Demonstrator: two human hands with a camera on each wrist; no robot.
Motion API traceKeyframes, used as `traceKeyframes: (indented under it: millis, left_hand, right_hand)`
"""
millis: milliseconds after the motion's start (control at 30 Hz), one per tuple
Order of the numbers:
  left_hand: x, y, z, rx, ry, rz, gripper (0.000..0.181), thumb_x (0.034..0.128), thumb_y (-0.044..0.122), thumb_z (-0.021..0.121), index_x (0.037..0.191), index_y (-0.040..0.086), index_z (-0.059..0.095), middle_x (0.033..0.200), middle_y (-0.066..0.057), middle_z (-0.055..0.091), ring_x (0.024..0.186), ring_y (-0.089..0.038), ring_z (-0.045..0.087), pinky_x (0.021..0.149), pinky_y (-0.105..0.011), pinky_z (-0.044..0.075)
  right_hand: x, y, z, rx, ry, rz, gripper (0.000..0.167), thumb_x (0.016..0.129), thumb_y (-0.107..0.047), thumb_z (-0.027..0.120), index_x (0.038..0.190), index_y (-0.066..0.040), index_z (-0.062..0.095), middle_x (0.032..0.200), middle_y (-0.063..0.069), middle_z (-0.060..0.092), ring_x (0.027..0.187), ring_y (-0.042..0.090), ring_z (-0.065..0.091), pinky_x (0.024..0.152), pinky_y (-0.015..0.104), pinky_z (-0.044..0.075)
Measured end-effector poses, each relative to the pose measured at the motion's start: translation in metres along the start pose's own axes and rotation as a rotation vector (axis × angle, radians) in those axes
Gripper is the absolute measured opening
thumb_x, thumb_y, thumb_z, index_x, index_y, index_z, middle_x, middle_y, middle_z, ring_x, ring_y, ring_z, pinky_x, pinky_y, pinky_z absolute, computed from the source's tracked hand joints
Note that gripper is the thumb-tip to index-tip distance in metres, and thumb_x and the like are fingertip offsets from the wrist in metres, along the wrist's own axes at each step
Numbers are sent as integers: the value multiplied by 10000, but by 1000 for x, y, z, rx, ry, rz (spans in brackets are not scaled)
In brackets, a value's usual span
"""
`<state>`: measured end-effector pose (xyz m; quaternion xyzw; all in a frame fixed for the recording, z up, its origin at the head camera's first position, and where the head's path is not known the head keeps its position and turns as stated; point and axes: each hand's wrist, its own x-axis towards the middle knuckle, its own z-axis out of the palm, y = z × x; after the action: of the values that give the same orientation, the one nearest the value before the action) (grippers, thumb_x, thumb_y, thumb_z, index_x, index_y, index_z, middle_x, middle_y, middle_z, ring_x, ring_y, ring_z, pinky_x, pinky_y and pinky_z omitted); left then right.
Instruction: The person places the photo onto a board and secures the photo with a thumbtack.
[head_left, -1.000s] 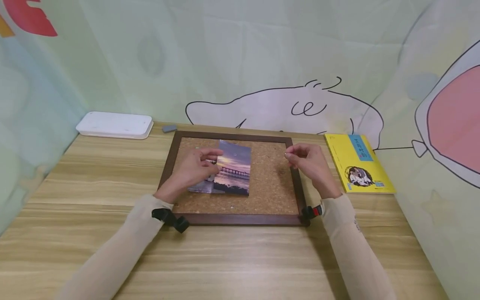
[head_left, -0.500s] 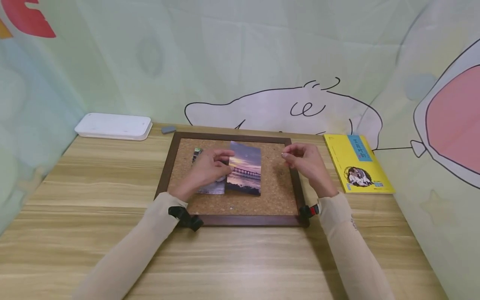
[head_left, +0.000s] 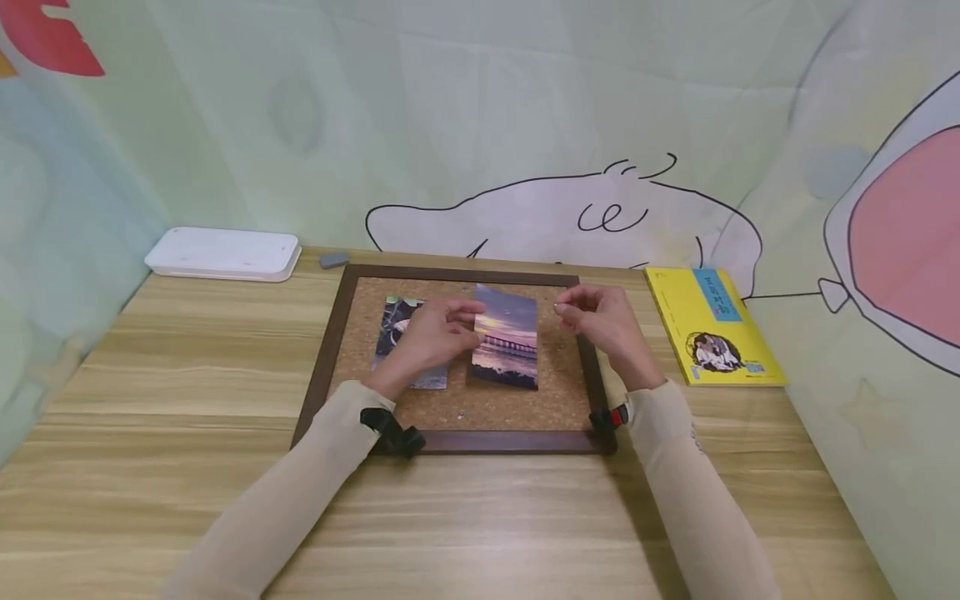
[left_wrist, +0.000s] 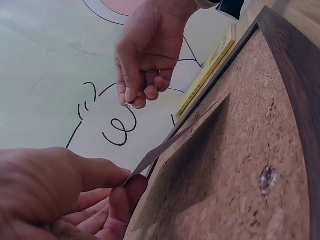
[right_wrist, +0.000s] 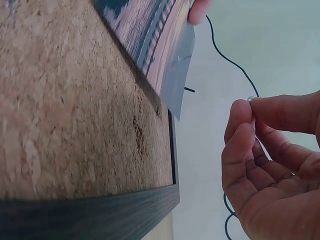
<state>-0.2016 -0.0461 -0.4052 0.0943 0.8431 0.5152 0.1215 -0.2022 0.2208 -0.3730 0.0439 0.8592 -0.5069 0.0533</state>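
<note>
A photo of a pier at sunset (head_left: 506,337) stands tilted over the framed cork board (head_left: 566,400). My left hand (head_left: 427,337) pinches its left edge between thumb and fingers. In the left wrist view the photo (left_wrist: 162,147) is edge-on, its far edge low over the cork. Behind my left hand a second photo (head_left: 392,325) lies on the board, partly covered. To the right, my right hand (head_left: 600,321) is raised near the frame's right side. Between its thumb and index finger it pinches a small shiny pin (right_wrist: 251,99), mostly hidden by the fingertips.
A small clear bit (head_left: 461,415) sits on the cork near the front. The yellow book (head_left: 716,333) lies right of the board. At the back left are a white case (head_left: 223,252) and a grey eraser-like block (head_left: 334,260). A printed cloth wall (head_left: 450,125) closes the back.
My left hand has carried the pier photo to the right, uncovering more of the second photo. The right hand has shifted slightly left, still pinching the pin.
</note>
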Motion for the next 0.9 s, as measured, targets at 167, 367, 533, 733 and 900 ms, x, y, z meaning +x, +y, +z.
traceKeyframes:
  millis: [167,367,533,733,900]
  left_hand:
    - [4,0,5,-26,-21,-15,487,946,80,739,1428,85,669,1372,-171,693,1193,-307,712,916,-361,604]
    - [7,-2,12,-1,-10,6,490,920,73,750,1405,85,686,1320,-164,717,1106,-289,726,824,-299,582]
    - [8,-4,17,65,7,40,482,902,72,768,1379,76,703,1274,-166,744,1030,-270,731,783,-277,568]
    - [9,-5,22,141,26,86,471,885,74,778,1352,49,721,1140,-165,782,950,-244,743,774,-295,582]
    - [10,-7,24,159,49,114,464,867,54,787,1326,11,727,1024,-143,786,851,-185,729,736,-244,562]
  right_hand:
    - [2,-2,5,2,-6,-9,175,1048,-157,677,1144,-20,730,1077,174,706,955,337,668,831,421,593]
    - [4,-2,6,15,-14,-25,174,1046,-141,676,1140,-6,734,1079,194,708,943,338,674,814,405,594]
    - [8,-2,7,33,-38,-46,159,1040,-116,678,1126,7,729,1051,173,713,917,309,684,777,351,595]
    - [12,-1,11,35,-72,-44,151,1030,-91,672,1117,18,730,930,53,674,877,270,645,747,338,572]
    - [15,-2,18,18,-121,-39,198,1014,-104,687,1146,31,747,949,62,673,851,219,605,712,314,552]
